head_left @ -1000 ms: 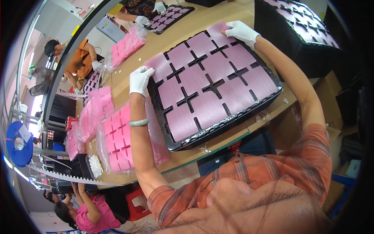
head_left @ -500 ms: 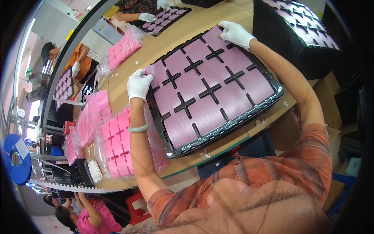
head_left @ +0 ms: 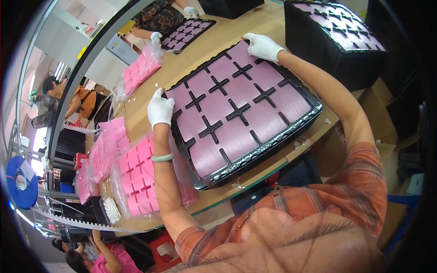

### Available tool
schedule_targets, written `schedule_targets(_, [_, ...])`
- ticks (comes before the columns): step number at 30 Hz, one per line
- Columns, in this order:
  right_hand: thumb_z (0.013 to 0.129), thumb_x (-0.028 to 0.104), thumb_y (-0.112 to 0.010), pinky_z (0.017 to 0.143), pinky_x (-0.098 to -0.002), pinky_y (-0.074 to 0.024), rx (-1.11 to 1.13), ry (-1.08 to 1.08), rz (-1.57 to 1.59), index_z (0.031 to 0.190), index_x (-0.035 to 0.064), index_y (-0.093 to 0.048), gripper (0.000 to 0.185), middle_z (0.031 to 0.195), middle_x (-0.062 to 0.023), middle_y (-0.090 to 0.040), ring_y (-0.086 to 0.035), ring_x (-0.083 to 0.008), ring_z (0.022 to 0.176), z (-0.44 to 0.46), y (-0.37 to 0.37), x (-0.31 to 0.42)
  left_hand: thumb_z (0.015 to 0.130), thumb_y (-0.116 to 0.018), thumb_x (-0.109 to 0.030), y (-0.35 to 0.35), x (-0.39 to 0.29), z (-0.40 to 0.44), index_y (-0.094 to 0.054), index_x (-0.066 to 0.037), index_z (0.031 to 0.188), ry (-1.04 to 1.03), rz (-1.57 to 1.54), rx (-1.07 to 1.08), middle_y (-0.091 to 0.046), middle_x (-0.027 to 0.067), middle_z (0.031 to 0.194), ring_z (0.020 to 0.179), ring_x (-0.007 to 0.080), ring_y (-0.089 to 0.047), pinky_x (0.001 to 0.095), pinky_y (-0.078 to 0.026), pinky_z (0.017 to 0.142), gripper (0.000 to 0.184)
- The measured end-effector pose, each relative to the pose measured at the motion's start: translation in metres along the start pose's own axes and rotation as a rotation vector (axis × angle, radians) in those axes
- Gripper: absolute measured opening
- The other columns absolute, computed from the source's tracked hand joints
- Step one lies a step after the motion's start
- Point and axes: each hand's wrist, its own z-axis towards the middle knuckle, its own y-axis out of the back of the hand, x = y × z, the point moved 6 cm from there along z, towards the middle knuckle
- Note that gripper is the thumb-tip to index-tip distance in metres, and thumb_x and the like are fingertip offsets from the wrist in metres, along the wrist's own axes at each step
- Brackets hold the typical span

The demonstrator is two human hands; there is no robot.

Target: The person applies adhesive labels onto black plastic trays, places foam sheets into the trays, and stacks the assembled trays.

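Observation:
A black plastic tray (head_left: 261, 152) lies in front of me on the table, lined with a pink-mauve sheet (head_left: 205, 154) through whose slots black cross-shaped ribs stand up. My left hand (head_left: 160, 109), in a white glove, is closed on the tray's left far corner, with the thumb over the rim. At the far right corner, my right hand (head_left: 264, 47), also gloved in white, has its fingers closed over the edge. The undersides of both grips are hidden. A deep black side shows below the tray's near rim.
Pink slotted sheets in clear plastic (head_left: 139, 175) lie left of the tray. A tall stack of black trays (head_left: 337, 50) stands at right. Across the table (head_left: 248, 27), a co-worker's gloved hand (head_left: 156, 37) is beside another lined tray (head_left: 189, 35). A blue reel (head_left: 21, 179) is far left.
The tray has shifted slightly left and down in view, with both hands still at its far corners. Its sheet's raised left corner now lies flatter. The co-worker in orange has bent lower.

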Motion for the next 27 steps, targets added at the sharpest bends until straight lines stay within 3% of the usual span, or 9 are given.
schedule_targets(5, [0.072,0.007,-0.054,0.077,-0.0338,-0.0496,-0.056,0.043,-0.124,0.130,0.0041,-0.050,0.058,0.101,-0.0192,-0.065,-0.065,-0.0264,0.081,0.004,-0.001,0.001,0.070,-0.061,-0.015,-0.001,-0.002,0.000,-0.060,-0.007,0.120,-0.018,0.060,-0.009,-0.067,0.0139,0.077,0.079,0.0284,-0.067,0.0363,-0.051,0.077,0.051])
schedule_targets(11, [0.073,0.010,-0.055,0.087,-0.0373,-0.0476,0.059,-0.011,-0.084,0.131,0.0052,-0.049,0.059,0.110,-0.0212,-0.063,-0.063,-0.0314,0.097,0.004,-0.001,0.004,0.070,-0.061,-0.016,0.000,-0.002,-0.001,-0.060,-0.006,0.120,-0.023,0.013,-0.004,-0.067,0.0143,0.076,0.078,0.0297,-0.066,0.0371,-0.051,0.077,0.051])
schedule_targets(14, [0.076,0.013,-0.054,0.091,-0.0392,-0.0458,-0.143,0.097,-0.196,0.132,0.0062,-0.049,0.056,0.113,-0.0213,-0.062,-0.060,-0.0330,0.103,0.012,0.006,-0.003,0.071,-0.062,-0.016,0.004,-0.004,-0.002,-0.061,-0.006,0.118,-0.040,0.026,-0.043,-0.066,0.0157,0.081,0.082,0.0312,-0.065,0.0382,-0.050,0.079,0.049])
schedule_targets(19, [0.082,0.020,-0.053,0.092,-0.0406,-0.0446,-0.264,0.177,-0.293,0.115,0.0056,-0.061,0.038,0.110,-0.0201,-0.063,-0.058,-0.0356,0.104,0.004,0.033,0.008,0.075,-0.062,-0.014,0.039,-0.003,-0.012,-0.064,-0.006,0.109,-0.161,0.220,-0.355,-0.061,0.0165,0.100,0.101,0.0337,-0.058,0.0413,-0.045,0.089,0.035])
schedule_targets(20, [0.082,0.021,-0.053,0.092,-0.0408,-0.0446,-0.265,0.210,-0.304,0.111,0.0055,-0.064,0.034,0.109,-0.0196,-0.063,-0.058,-0.0361,0.104,0.000,0.037,0.014,0.076,-0.061,-0.013,0.043,0.000,-0.011,-0.064,-0.006,0.109,-0.177,0.217,-0.343,-0.061,0.0162,0.100,0.101,0.0337,-0.058,0.0416,-0.046,0.088,0.034])
schedule_targets(21, [0.084,0.024,-0.052,0.089,-0.0420,-0.0450,-0.243,0.251,-0.310,0.095,0.0072,-0.068,0.025,0.105,-0.0167,-0.064,-0.059,-0.0366,0.100,-0.004,0.038,0.023,0.076,-0.061,-0.013,0.050,0.001,-0.011,-0.065,-0.006,0.108,-0.189,0.218,-0.331,-0.062,0.0159,0.100,0.100,0.0336,-0.058,0.0418,-0.046,0.087,0.033])
schedule_targets(22, [0.086,0.025,-0.051,0.086,-0.0426,-0.0450,-0.297,0.388,-0.335,0.089,0.0091,-0.068,0.024,0.099,-0.0132,-0.065,-0.058,-0.0355,0.097,-0.006,0.034,0.025,0.076,-0.060,-0.013,0.055,0.004,-0.013,-0.065,-0.006,0.108,-0.196,0.222,-0.321,-0.062,0.0156,0.100,0.100,0.0336,-0.058,0.0421,-0.046,0.086,0.032])
schedule_targets(24, [0.088,0.026,-0.049,0.084,-0.0425,-0.0446,-0.169,0.490,-0.399,0.086,0.0095,-0.067,0.025,0.091,-0.0117,-0.064,-0.055,-0.0340,0.094,-0.010,0.022,0.029,0.078,-0.061,-0.014,0.058,0.002,-0.016,-0.069,-0.005,0.096,-0.389,0.162,-0.369,-0.066,0.0150,0.092,0.088,0.0327,-0.062,0.0403,-0.048,0.081,0.021])
schedule_targets(27, [0.091,0.032,-0.047,0.083,-0.0424,-0.0438,-0.069,0.621,-0.338,0.083,0.0081,-0.066,0.032,0.092,-0.0104,-0.063,-0.053,-0.0333,0.095,-0.020,0.006,0.036,0.081,-0.060,-0.015,0.050,-0.017,-0.030,-0.070,-0.007,0.089,-0.528,0.004,-0.288,-0.069,0.0124,0.089,0.087,0.0312,-0.064,0.0378,-0.049,0.081,0.015])
